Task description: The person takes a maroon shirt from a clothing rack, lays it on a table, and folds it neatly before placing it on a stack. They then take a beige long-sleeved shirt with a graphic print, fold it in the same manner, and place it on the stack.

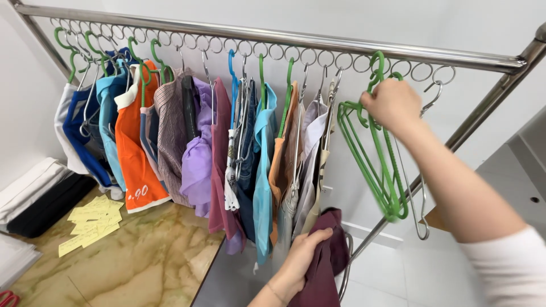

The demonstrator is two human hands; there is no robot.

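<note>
My right hand is raised to the steel rail and grips the hooks of some empty green plastic hangers that hang from a ring. My left hand is low in the middle and holds a dark maroon garment bunched against the hanging clothes. A bare metal hanger dangles just right of the green ones.
Several garments in blue, orange, purple, maroon and teal hang along the rail on the left. A marble-patterned table below holds yellow paper slips and folded white and black cloth. Red scissor handles show at the bottom left.
</note>
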